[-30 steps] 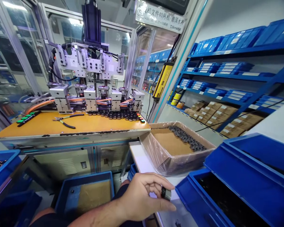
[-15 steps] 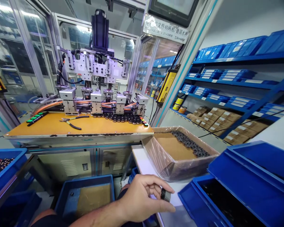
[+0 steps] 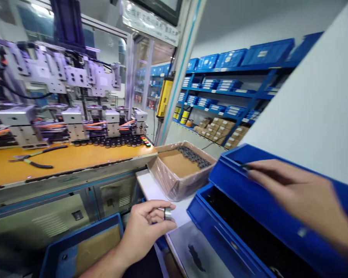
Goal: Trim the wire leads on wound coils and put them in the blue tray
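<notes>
My left hand [image 3: 150, 227] pinches a small round metal part [image 3: 168, 213] between thumb and fingertips, above the white table [image 3: 181, 210]. At the right, my right hand [image 3: 292, 189] is over the upper blue bin [image 3: 229, 175]. Its thumb and forefinger are pinched around a small dark piece [image 3: 245, 166], blurred by motion. Below that, the lower blue bin [image 3: 220, 227] holds dark parts that are hard to tell apart. Behind my left hand stands a plastic-lined carton [image 3: 174, 185] with rows of dark parts at its back right.
A machine [image 3: 75, 127] stands over an orange bench [image 3: 84, 162] with pliers [image 3: 31, 157] and a row of dark round parts [image 3: 113, 142]. Another blue bin [image 3: 120, 224] sits low, near my left forearm. Blue shelving [image 3: 249, 94] is farther back.
The view has turned to the right. My right hand has come into view over the upper bin with a small dark piece. My left hand still holds the metal part.
</notes>
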Demonstrator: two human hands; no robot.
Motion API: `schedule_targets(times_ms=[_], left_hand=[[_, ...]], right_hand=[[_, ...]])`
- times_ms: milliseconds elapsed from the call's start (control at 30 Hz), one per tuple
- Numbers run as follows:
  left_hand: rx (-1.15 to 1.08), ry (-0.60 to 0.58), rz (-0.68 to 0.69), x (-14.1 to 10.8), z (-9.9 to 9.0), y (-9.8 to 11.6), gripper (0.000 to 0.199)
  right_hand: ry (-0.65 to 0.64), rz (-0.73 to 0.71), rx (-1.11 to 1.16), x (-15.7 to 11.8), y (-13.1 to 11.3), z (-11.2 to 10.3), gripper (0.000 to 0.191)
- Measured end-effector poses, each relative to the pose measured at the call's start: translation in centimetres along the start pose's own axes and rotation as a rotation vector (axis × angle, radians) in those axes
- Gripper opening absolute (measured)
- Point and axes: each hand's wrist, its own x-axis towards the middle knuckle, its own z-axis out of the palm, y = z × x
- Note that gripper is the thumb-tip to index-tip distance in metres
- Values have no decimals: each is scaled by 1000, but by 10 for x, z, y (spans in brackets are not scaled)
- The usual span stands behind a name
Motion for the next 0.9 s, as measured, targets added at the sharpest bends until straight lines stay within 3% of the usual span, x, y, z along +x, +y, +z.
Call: schedule_targets(times_ms=[67, 100, 167, 267, 433, 667, 900], left_hand=[[1, -23, -12, 1, 4, 0, 35], [-2, -31, -14, 1, 6, -1, 35], [-1, -47, -8, 1, 10, -3, 37], [7, -82, 10, 0, 16, -7, 36], [7, -118, 36, 2, 24, -12, 39], [108, -108, 155, 4, 24, -10, 38], [74, -164, 85, 3, 20, -9, 44]], right_hand=[[-67, -111, 189, -18, -22, 16, 6], [-126, -95, 290, -29, -37, 26, 7], [-125, -99, 493, -50, -65, 46, 12], [-131, -118, 662, -72, -89, 64, 16], [-197, -159, 708, -81, -83, 71, 15], [-114, -223, 552, -79, -70, 71, 19], [-61, -330, 471, -76, -67, 74, 18]])
